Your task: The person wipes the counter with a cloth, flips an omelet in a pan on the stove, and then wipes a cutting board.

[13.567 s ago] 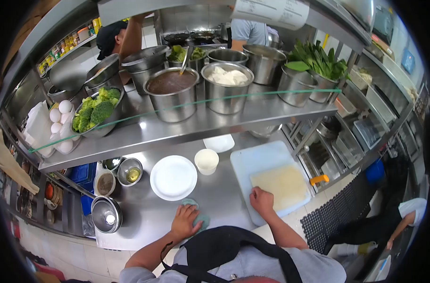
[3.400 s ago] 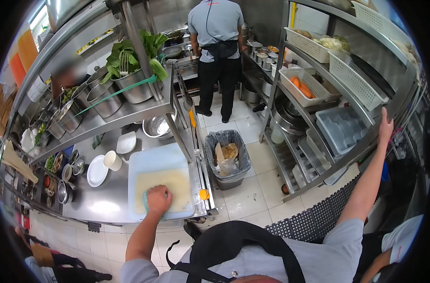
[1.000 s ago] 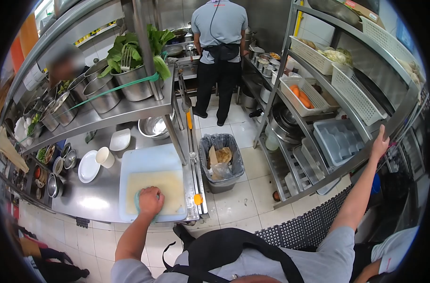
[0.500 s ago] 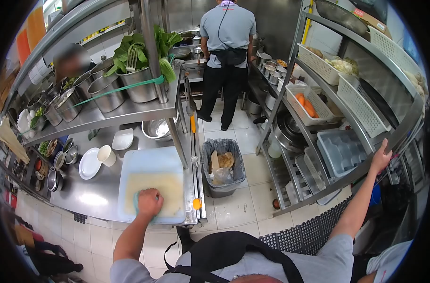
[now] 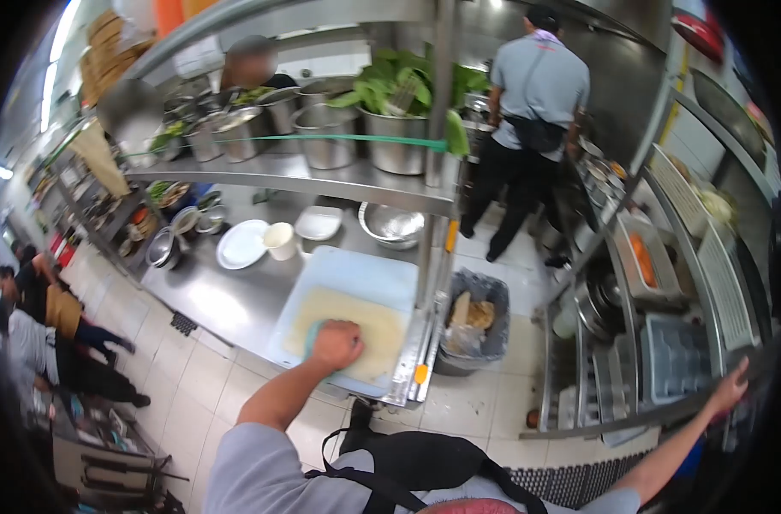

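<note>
My left hand [image 5: 336,345] is closed and rests on a light cutting board [image 5: 365,278]. A green cloth [image 5: 312,337] shows under and beside its fingers. The board has a yellowish, worn area around the hand. Far to the right, my right hand [image 5: 730,387] grips the metal edge of a shelf rack [image 5: 617,424]. Left of the board on the steel counter [image 5: 193,295] are a white plate [image 5: 242,244], a cream cup [image 5: 279,241] and a square white dish [image 5: 318,223].
Metal pots [image 5: 324,141], one with leafy greens [image 5: 399,86], stand on the overhead shelf [image 5: 296,182]. A lined bin [image 5: 473,321] is on the floor. A co-worker [image 5: 540,94] stands beyond it. A steel bowl [image 5: 392,225] sits behind the board.
The view has swung left, so the counter and rack appear further right. My left hand remains on the cloth and board. My right hand is still at the rack edge.
</note>
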Action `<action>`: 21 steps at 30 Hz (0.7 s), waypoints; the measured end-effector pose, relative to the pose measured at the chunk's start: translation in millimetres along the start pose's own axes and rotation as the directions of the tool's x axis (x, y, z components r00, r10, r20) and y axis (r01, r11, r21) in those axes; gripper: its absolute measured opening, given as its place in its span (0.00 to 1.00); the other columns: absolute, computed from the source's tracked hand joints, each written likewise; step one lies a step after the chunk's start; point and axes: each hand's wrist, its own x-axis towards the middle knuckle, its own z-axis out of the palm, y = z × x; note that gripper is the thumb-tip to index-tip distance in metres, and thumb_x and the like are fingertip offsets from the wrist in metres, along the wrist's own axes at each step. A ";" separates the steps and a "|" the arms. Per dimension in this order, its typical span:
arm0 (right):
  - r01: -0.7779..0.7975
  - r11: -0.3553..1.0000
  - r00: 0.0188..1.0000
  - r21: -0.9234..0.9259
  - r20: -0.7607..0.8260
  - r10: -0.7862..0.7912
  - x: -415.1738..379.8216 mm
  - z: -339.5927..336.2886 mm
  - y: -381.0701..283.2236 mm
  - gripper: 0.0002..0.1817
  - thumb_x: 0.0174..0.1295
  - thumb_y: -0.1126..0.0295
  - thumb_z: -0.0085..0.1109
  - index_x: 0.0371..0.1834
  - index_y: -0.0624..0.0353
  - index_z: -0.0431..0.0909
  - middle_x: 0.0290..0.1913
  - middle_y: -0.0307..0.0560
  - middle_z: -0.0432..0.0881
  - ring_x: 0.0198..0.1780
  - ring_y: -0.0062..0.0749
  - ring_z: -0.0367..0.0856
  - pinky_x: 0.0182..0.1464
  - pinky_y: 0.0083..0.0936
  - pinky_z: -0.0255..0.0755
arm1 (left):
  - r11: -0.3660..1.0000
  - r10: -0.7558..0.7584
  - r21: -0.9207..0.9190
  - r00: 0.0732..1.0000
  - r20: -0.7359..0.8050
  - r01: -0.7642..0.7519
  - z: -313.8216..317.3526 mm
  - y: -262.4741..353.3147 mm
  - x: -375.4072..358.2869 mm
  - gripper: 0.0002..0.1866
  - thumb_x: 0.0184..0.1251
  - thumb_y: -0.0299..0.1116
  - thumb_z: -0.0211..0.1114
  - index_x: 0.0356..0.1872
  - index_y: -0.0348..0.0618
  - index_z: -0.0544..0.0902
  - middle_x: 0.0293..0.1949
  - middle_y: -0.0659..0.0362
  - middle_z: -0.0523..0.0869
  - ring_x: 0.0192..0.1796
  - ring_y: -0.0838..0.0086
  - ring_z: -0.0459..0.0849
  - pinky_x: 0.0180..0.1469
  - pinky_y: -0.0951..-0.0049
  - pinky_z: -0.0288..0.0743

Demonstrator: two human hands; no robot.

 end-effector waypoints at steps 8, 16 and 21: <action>0.413 0.888 0.911 0.201 -0.072 -0.407 16.3 17.0 27.9 0.29 0.72 0.51 0.56 0.63 0.66 0.77 0.64 0.55 0.79 0.66 0.42 0.77 0.68 0.29 0.66 | 1.000 0.030 -0.006 0.999 -0.028 -0.031 -3.4 -0.6 1.2 0.07 0.56 0.37 0.63 0.28 0.47 0.79 0.31 0.56 0.84 0.40 0.61 0.83 0.49 0.60 0.72; 0.776 0.401 0.515 -0.486 0.123 -0.848 47.7 10.0 67.9 0.21 0.76 0.68 0.48 0.69 0.64 0.72 0.66 0.53 0.78 0.67 0.37 0.76 0.70 0.28 0.65 | 0.998 0.054 -0.017 0.996 -0.075 -0.055 5.3 -5.3 -0.8 0.07 0.56 0.36 0.63 0.25 0.46 0.79 0.30 0.56 0.84 0.38 0.61 0.83 0.47 0.60 0.72; 0.346 0.933 0.937 0.098 0.012 -0.349 29.2 2.6 45.3 0.25 0.73 0.60 0.51 0.66 0.67 0.73 0.64 0.58 0.78 0.64 0.44 0.77 0.68 0.33 0.67 | 0.999 0.020 -0.044 0.998 -0.054 -0.022 3.0 -5.5 2.2 0.06 0.55 0.35 0.64 0.26 0.46 0.79 0.30 0.56 0.84 0.38 0.60 0.83 0.47 0.60 0.72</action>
